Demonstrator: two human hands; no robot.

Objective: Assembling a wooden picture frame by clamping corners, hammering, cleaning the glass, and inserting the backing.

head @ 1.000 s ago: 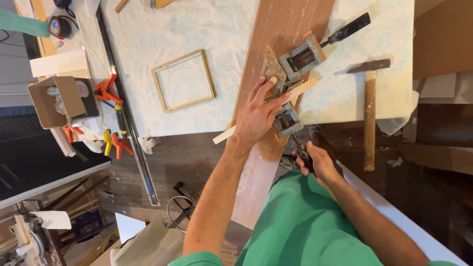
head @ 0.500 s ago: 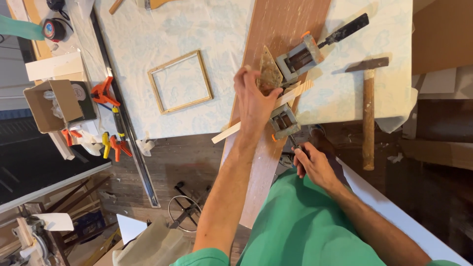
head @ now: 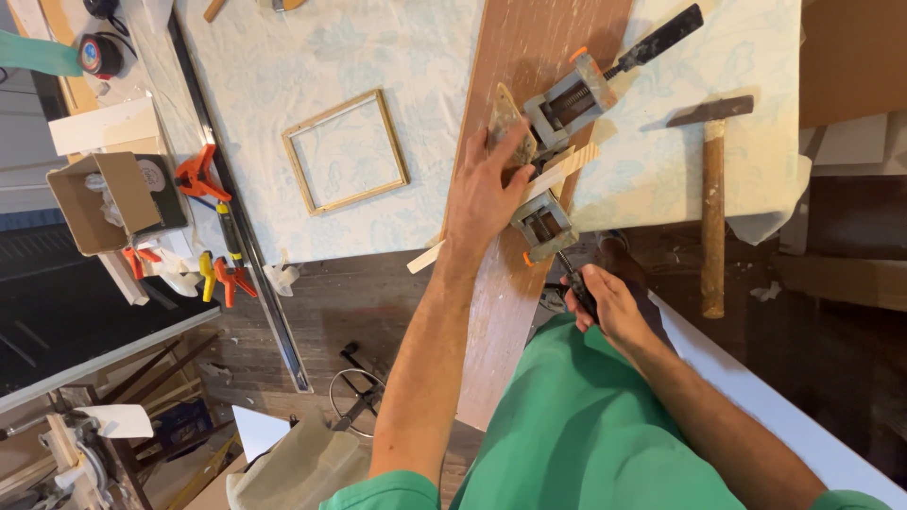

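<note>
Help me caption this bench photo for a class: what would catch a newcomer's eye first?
At the centre, the left hand presses on a thin wood strip held in a grey corner clamp on a long brown board, while the right hand grips the clamp's black handle at the near edge. To the right lies a wooden-handled hammer. To the left, an empty wooden frame rests on the pale cloth.

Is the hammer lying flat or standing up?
Lying flat. The hammer rests on its side with its head on the cloth-covered table and its wooden handle reaching past the table's edge, untouched by either hand.
</note>
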